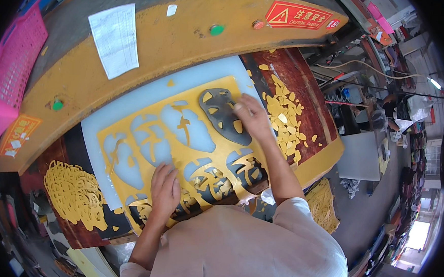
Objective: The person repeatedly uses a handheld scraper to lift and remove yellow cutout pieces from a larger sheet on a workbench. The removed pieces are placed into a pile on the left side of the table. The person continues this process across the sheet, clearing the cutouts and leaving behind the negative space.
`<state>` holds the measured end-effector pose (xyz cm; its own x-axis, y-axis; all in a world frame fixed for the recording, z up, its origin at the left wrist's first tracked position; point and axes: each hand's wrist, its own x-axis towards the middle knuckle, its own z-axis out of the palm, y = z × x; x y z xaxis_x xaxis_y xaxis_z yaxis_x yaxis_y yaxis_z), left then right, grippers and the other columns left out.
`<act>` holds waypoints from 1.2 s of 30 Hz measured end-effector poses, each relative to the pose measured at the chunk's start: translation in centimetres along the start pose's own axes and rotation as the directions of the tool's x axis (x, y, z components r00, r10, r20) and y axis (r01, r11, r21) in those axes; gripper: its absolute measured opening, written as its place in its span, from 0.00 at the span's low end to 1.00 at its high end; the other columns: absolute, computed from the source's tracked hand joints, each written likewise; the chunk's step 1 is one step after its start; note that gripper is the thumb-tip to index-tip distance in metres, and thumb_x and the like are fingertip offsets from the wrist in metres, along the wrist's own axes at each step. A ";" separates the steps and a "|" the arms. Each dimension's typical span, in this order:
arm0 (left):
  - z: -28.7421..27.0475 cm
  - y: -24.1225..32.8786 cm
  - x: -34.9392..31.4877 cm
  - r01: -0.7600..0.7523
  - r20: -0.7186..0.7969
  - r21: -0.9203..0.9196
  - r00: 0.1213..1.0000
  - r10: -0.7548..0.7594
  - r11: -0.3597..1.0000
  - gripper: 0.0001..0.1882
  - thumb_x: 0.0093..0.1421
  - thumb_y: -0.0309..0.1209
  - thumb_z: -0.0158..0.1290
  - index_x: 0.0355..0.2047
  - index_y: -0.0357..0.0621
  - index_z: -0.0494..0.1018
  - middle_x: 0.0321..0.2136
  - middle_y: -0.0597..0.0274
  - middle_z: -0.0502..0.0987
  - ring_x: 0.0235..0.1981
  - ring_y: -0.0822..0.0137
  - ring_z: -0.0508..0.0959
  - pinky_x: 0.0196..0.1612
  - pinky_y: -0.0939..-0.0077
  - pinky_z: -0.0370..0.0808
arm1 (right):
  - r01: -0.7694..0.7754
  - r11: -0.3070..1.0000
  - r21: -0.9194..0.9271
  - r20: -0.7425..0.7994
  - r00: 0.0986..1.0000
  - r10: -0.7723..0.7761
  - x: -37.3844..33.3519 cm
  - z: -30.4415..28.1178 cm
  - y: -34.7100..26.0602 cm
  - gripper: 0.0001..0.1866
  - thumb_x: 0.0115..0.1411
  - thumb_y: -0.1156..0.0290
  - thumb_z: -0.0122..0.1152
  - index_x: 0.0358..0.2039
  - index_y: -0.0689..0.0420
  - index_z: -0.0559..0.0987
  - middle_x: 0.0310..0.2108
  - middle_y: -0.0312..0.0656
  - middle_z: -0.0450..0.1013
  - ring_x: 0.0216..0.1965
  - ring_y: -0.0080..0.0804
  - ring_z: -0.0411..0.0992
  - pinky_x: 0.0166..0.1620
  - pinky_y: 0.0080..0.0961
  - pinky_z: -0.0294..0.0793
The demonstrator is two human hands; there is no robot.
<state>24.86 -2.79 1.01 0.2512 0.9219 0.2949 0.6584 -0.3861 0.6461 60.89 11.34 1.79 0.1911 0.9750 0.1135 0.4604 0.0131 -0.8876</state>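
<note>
A yellow sheet (181, 158) with several sole-shaped openings cut through it lies on a white board (149, 83), its near part hanging past the board toward my body. On its far right part sits a dark grey, sole-shaped cutting die (223, 108) with openings inside its outline. My right hand (253, 117) is at the die's right edge, fingers bent and closed on it. My left hand (165, 188) lies on the near left part of the sheet, fingers stretched out, holding nothing. Thin yellow strips remain inside some of the openings.
A yellow machine beam (187, 40) with green buttons (216, 30) and a red one spans the far side. Small yellow scraps (284, 119) are heaped on the right, a pile of yellow cut pieces (74, 193) on the left. A pink basket (15, 70) stands far left.
</note>
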 end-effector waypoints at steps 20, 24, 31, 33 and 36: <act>5.3 6.1 -7.2 -0.028 -0.219 0.487 0.963 0.153 0.873 0.05 0.63 0.33 0.57 0.31 0.47 0.79 0.32 0.55 0.77 0.37 0.49 0.77 0.42 0.49 0.72 | 0.312 0.948 -0.070 -0.170 0.932 -0.319 -10.9 -9.5 -9.5 0.41 0.66 0.67 0.66 0.75 0.68 0.61 0.53 0.62 0.78 0.46 0.52 0.82 0.49 0.39 0.82; 9.0 4.3 -5.1 -0.003 -0.247 0.468 0.960 0.134 0.884 0.07 0.62 0.33 0.55 0.27 0.47 0.78 0.31 0.54 0.79 0.36 0.48 0.78 0.42 0.49 0.73 | 0.281 0.957 -0.074 0.092 0.957 -0.274 -8.7 -10.5 -9.1 0.45 0.65 0.64 0.66 0.78 0.61 0.56 0.50 0.64 0.79 0.46 0.65 0.80 0.47 0.51 0.82; 13.8 10.5 -9.8 -0.020 -0.123 0.596 0.986 0.115 0.803 0.17 0.74 0.38 0.48 0.35 0.37 0.76 0.36 0.43 0.76 0.40 0.39 0.76 0.45 0.43 0.72 | 0.535 0.782 -0.321 0.226 0.845 -0.485 -21.2 -16.5 7.9 0.20 0.62 0.56 0.65 0.48 0.56 0.85 0.43 0.46 0.78 0.51 0.51 0.74 0.58 0.48 0.71; 14.8 12.4 -9.9 0.025 -0.207 0.591 0.971 0.121 0.806 0.18 0.74 0.38 0.47 0.35 0.36 0.76 0.36 0.43 0.76 0.40 0.39 0.76 0.45 0.44 0.72 | 0.564 0.757 -0.329 0.203 0.825 -0.527 -21.6 -16.6 9.8 0.18 0.62 0.55 0.65 0.44 0.55 0.85 0.43 0.44 0.77 0.51 0.48 0.72 0.60 0.46 0.68; 16.5 13.8 -10.6 0.020 -0.172 0.614 0.979 0.109 0.789 0.19 0.75 0.39 0.47 0.34 0.34 0.76 0.36 0.42 0.77 0.40 0.38 0.76 0.44 0.43 0.72 | 0.599 0.729 -0.331 0.203 0.800 -0.565 -21.9 -16.5 11.3 0.14 0.58 0.56 0.66 0.36 0.54 0.84 0.39 0.43 0.75 0.48 0.46 0.71 0.61 0.45 0.64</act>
<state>42.98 -17.40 -4.81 0.1959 0.8549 0.4803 0.9601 -0.2669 0.0834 76.17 -13.50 -3.35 -0.2831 0.8177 0.5013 0.7372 0.5198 -0.4317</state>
